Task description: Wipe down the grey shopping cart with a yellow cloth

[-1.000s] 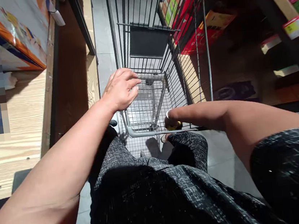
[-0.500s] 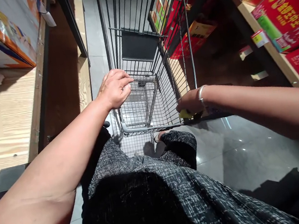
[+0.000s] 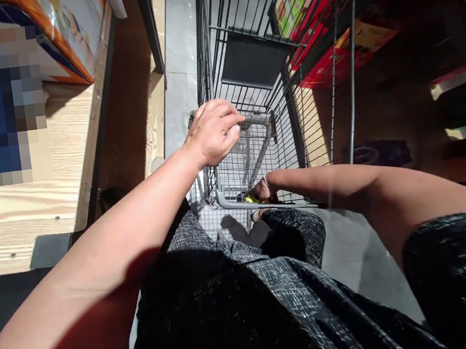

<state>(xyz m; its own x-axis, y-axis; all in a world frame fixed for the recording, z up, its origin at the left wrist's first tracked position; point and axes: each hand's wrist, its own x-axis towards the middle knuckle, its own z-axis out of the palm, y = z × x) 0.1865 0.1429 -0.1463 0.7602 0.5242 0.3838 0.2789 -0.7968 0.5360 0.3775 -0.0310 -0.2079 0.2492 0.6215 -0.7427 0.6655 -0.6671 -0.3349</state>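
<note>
A wire shopping cart point(image 3: 257, 201) stands in front of my legs. My left hand point(image 3: 216, 132) is closed over its left top rim, knuckles up and fingers bent inward. My right hand point(image 3: 264, 189), with a silver bracelet at the wrist, is down inside the near end of the basket. A small yellow thing point(image 3: 252, 199) shows at its fingers, held there; most of it is covered, so its kind cannot be made out. A black panel point(image 3: 253, 59) hangs in the cart's far part.
At left a wooden shelf point(image 3: 18, 223) bears an orange and white box point(image 3: 71, 36); a blurred-out patch covers part of it. On the right, red boxes point(image 3: 326, 67) sit on a dark shelf beside the cart. Grey tiled floor point(image 3: 181, 45) runs ahead.
My right hand has moved left and down from the cart's right rim into the basket with the yellow thing. My left hand stays on the rim; the view has shifted.
</note>
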